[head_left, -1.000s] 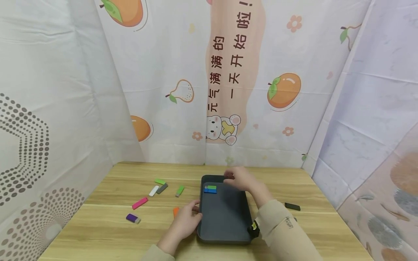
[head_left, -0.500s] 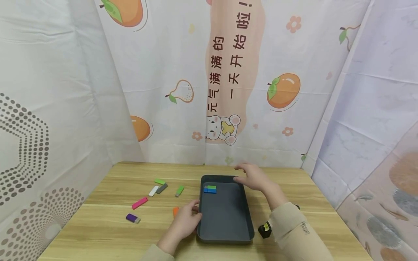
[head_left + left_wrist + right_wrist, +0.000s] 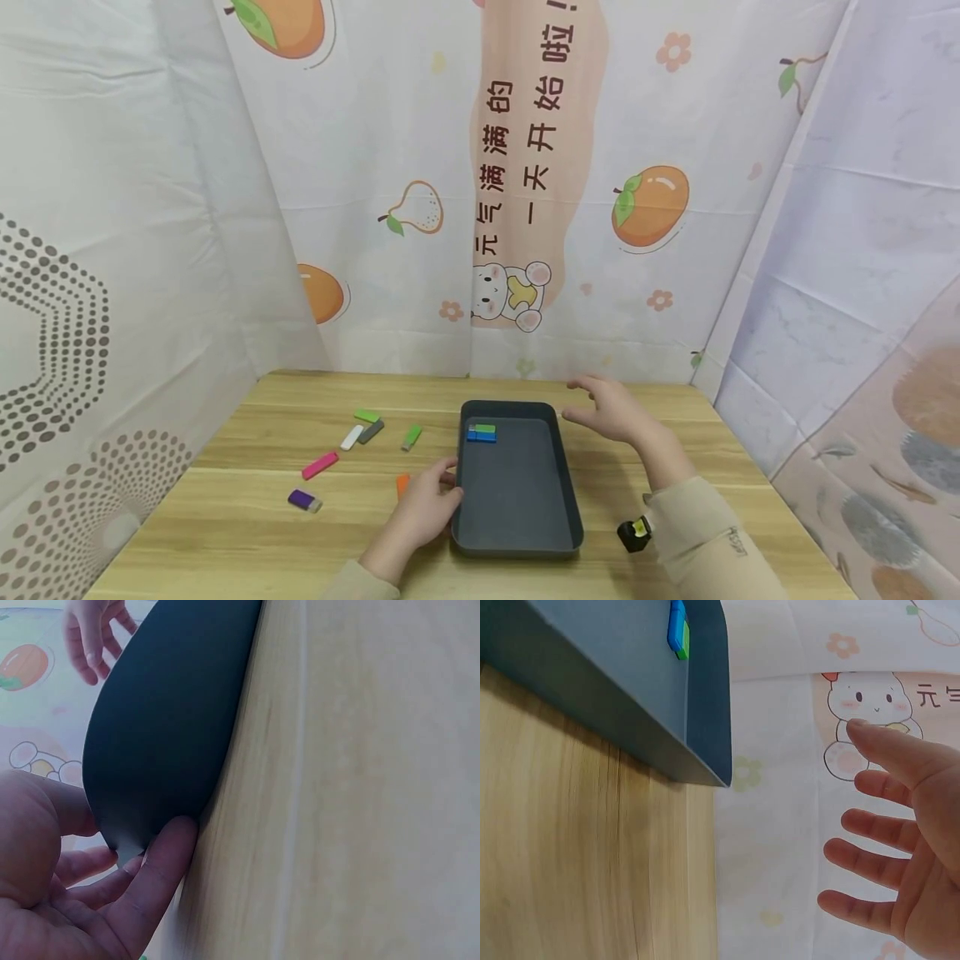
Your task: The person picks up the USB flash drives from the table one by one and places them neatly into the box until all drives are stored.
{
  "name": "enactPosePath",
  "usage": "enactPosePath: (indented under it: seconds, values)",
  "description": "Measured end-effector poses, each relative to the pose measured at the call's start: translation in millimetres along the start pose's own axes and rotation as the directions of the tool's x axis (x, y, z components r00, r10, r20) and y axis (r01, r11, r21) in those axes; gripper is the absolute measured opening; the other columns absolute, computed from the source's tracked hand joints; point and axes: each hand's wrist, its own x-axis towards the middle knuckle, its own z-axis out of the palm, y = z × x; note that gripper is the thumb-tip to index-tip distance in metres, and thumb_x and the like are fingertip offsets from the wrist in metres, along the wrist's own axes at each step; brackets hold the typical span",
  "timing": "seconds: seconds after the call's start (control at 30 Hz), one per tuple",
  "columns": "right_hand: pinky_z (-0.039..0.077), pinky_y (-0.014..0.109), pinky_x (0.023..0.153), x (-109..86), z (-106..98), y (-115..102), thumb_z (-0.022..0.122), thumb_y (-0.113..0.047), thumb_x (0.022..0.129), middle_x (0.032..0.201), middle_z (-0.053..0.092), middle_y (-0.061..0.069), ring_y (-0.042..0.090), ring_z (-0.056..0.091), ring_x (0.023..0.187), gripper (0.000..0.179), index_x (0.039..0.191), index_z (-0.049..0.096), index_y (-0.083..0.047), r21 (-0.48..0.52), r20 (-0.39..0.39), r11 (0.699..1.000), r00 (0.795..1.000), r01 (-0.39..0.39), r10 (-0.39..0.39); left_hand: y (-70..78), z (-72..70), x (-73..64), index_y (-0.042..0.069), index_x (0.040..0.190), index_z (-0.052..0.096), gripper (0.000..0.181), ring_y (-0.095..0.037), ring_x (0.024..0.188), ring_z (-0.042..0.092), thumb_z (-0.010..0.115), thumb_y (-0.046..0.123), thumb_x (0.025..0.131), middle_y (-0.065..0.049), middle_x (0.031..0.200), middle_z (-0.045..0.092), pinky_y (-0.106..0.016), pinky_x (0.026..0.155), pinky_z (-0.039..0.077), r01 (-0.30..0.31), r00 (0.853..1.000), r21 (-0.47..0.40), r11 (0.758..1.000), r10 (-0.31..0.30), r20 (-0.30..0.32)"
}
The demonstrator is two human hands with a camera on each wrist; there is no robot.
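A dark grey rectangular tray (image 3: pixel 517 492) lies on the wooden table. Inside, near its far left corner, a green USB stick (image 3: pixel 486 428) and a blue USB stick (image 3: pixel 482 437) lie side by side. My left hand (image 3: pixel 423 504) holds the tray's left wall; in the left wrist view the thumb passes behind the rim and the fingers press the outside. Off the far right corner hovers my right hand (image 3: pixel 611 408), holding nothing, its fingers spread in the right wrist view. An orange USB stick (image 3: pixel 402 485) is partly hidden by the left hand.
Left of the tray are scattered a purple USB stick (image 3: pixel 303 500), a pink one (image 3: pixel 320 465), and several white, grey and green ones. A small black device (image 3: pixel 634 535) sits on my right wrist. A printed curtain (image 3: pixel 375 292) hangs behind the table.
My right hand has moved right, from above the tray's far edge to outside its far right corner. The left hand, tray and USB sticks stay put.
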Motion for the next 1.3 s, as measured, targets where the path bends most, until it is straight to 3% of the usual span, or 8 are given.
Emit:
enactPosePath:
  seconds: [0.4,0.77,1.1,1.3]
  values:
    - [0.047,0.058,0.099,-20.6,-3.9,23.8,0.073,-0.041,0.093,0.138,0.058,0.023,0.044,0.056,0.123,0.062,0.137,0.059,0.001,-0.056,0.03,0.997,0.999,-0.043,0.045,0.4,-0.2,0.6,-0.005,0.142,0.051,0.048,-0.025,0.098,0.066,0.062,0.009,0.098,-0.017,0.118,0.066,-0.044,0.079,0.057,-0.008,1.0,0.024,1.0,0.007,0.014]
    - [0.042,0.063,0.102,-37.6,-9.4,48.7,0.073,-0.04,0.094,0.138,0.056,0.028,0.05,0.05,0.128,0.066,0.138,0.056,0.005,-0.044,0.066,0.993,0.991,-0.112,0.115,0.8,-1.1,-0.3,-0.004,0.143,0.05,0.049,-0.026,0.099,0.067,0.062,0.009,0.098,-0.017,0.119,0.066,-0.044,0.079,0.058,-0.003,1.0,0.012,1.0,0.003,0.01]
    - [0.044,0.066,0.096,-53.1,-4.7,82.1,0.076,-0.036,0.091,0.132,0.055,0.035,0.055,0.052,0.121,0.067,0.135,0.056,0.01,-0.067,0.086,0.972,0.97,-0.223,0.228,-0.8,-1.3,-0.5,-0.004,0.143,0.051,0.049,-0.026,0.098,0.067,0.062,0.009,0.097,-0.017,0.118,0.066,-0.043,0.078,0.059,-0.002,1.0,-0.001,1.0,0.002,0.018]
    - [0.044,0.066,0.096,-61.3,-5.8,87.4,0.077,-0.028,0.09,0.131,0.056,0.036,0.057,0.051,0.12,0.064,0.133,0.055,0.013,-0.073,0.094,0.96,0.956,-0.271,0.277,0.6,-1.6,-0.3,-0.004,0.143,0.051,0.048,-0.025,0.096,0.067,0.062,0.008,0.098,-0.018,0.118,0.065,-0.042,0.075,0.059,-0.006,1.0,0.002,1.0,0.006,0.017]
